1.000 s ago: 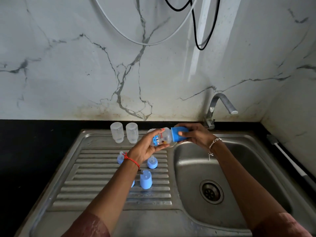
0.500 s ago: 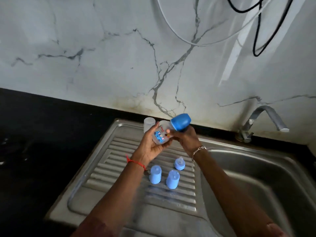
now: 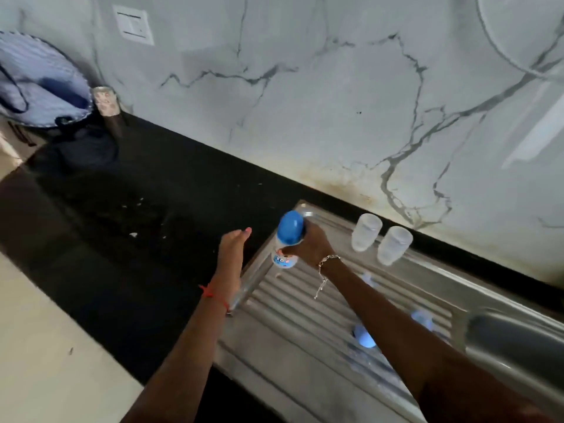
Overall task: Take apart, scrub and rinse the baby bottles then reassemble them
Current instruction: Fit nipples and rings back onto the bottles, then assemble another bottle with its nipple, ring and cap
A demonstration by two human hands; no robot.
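Note:
My right hand (image 3: pixel 309 247) grips an assembled baby bottle (image 3: pixel 287 239) with a blue cap, held upright over the left edge of the steel drainboard (image 3: pixel 293 303). Just left of the bottle, my left hand (image 3: pixel 233 250) hovers over the black counter with straight fingers, holding nothing. Two clear bottle bodies (image 3: pixel 365 232) (image 3: pixel 393 245) stand upside down at the back of the drainboard. Blue bottle parts (image 3: pixel 364 336) (image 3: pixel 422 319) lie on the drainboard ribs, partly hidden by my right forearm.
The black counter (image 3: pixel 137 215) stretches left of the drainboard, with a blue bag (image 3: pixel 42 83) and a steel cup (image 3: pixel 105 100) at its far end against the marble wall. The sink basin (image 3: pixel 515 337) is at the right edge.
My left hand let go of the bottle and opened. My right hand carried the bottle left to the drainboard's edge. The view swung left, so the tap is out of sight.

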